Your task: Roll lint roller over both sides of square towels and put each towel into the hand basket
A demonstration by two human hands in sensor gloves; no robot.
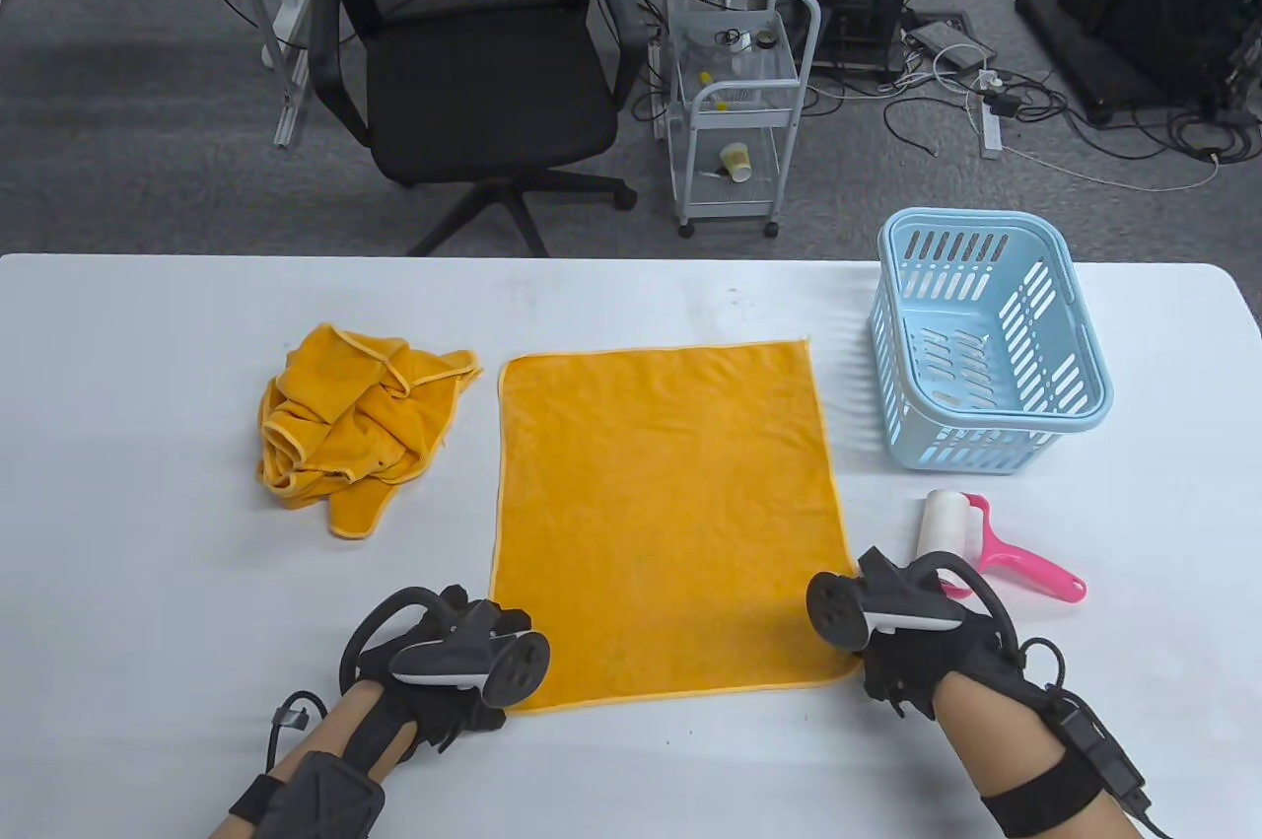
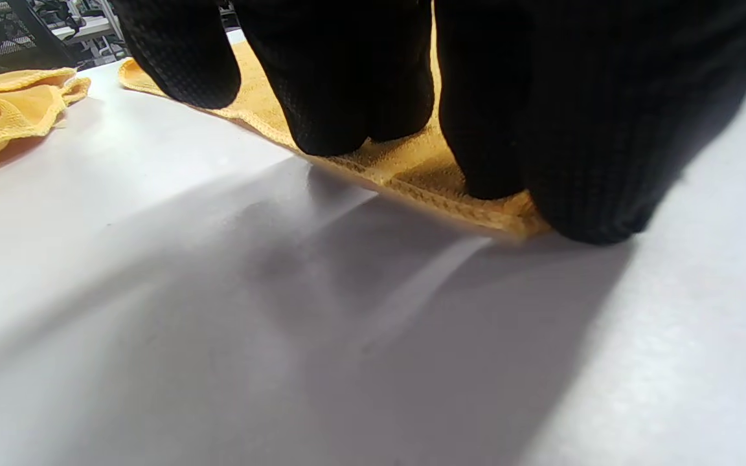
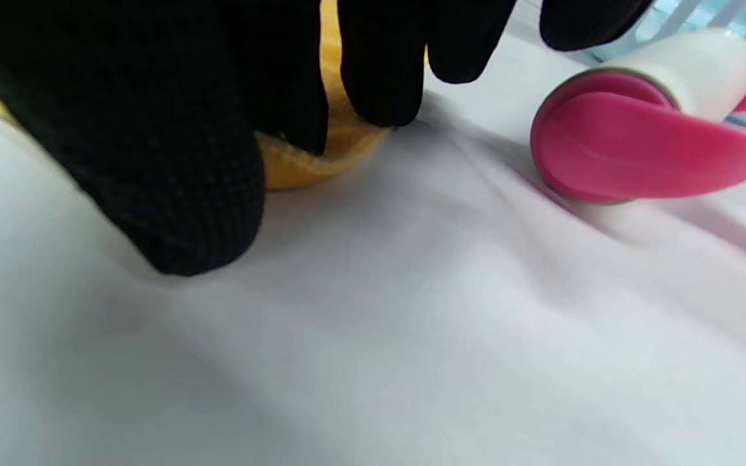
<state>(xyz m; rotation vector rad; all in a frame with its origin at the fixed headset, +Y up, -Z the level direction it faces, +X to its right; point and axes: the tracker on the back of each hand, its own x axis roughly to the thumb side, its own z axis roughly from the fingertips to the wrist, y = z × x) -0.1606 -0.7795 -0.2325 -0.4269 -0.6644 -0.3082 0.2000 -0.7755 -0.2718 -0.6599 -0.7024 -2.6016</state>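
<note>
Table view: left hand [image 1: 463,671] and right hand [image 1: 902,642], apparently pinching flat towel's [image 1: 666,514] near corners.

I see my right hand [image 3: 230,97] pinching the orange towel's corner [image 3: 321,152] on the bench [image 3: 412,336], the pink lint roller [image 3: 638,129] lying near.

The spread towel [image 1: 666,514] is flanked by a crumpled towel [image 1: 350,425] left, the basket [image 1: 991,356] and roller [image 1: 971,543] right.
</note>
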